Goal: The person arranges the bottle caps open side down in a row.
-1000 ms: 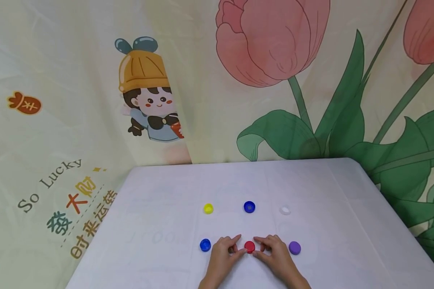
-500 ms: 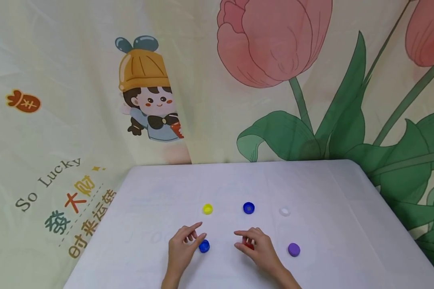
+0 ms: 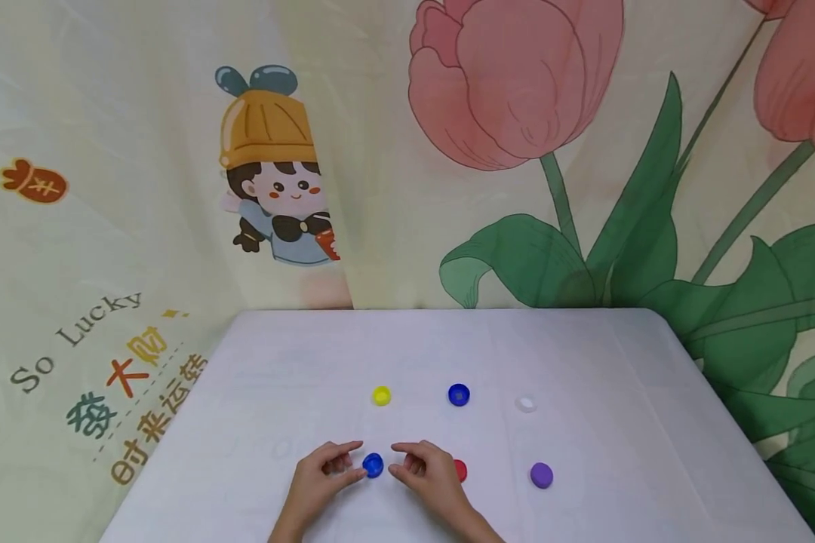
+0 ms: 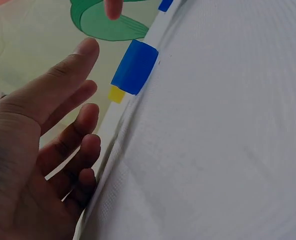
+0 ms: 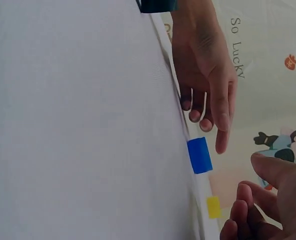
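Note:
A blue plastic bottle cap lies at the front left of the table, between my two hands. My left hand is on its left, thumb tip right at the rim in the head view and index finger stretched out. On the other side my right hand holds thumb and index finger apart, with a gap to the cap. Behind the right hand a red cap is partly hidden. The left wrist view shows the blue cap standing free of the left hand. Neither hand grips anything.
A yellow cap, a dark blue cap and a clear whitish ring-like cap form a back row. A purple cap lies at the front right. The white-covered table ends at a printed curtain.
Both hands have moved left from around the red cap to around the blue cap, the left hand first. The caps keep their layout, while the head view has shifted slightly.

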The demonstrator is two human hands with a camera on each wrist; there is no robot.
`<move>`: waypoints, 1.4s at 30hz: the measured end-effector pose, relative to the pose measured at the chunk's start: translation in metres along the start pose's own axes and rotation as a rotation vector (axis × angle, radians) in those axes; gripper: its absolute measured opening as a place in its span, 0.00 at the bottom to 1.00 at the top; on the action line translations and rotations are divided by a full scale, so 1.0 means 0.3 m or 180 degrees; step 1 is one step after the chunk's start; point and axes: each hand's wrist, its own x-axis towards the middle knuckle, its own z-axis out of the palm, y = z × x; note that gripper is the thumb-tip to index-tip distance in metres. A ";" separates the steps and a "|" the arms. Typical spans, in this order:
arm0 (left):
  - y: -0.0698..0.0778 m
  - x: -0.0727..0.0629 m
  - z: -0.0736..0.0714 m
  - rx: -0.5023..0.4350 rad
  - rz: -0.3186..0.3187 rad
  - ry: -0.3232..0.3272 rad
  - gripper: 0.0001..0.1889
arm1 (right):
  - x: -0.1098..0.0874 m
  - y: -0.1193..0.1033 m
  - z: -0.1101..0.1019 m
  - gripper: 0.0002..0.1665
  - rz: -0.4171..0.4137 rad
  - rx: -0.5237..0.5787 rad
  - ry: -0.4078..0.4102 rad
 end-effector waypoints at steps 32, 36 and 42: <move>0.014 0.006 -0.008 0.0293 0.0088 -0.0363 0.13 | 0.020 0.016 0.063 0.16 -0.0081 -0.0536 -0.0102; 0.039 0.004 -0.004 0.0179 0.0194 -0.0326 0.12 | 0.020 0.014 0.047 0.15 -0.0219 -0.0430 0.0004; 0.152 0.011 0.004 0.0109 0.0351 -0.0147 0.11 | 0.026 -0.051 -0.028 0.17 -0.0491 -0.0338 0.0175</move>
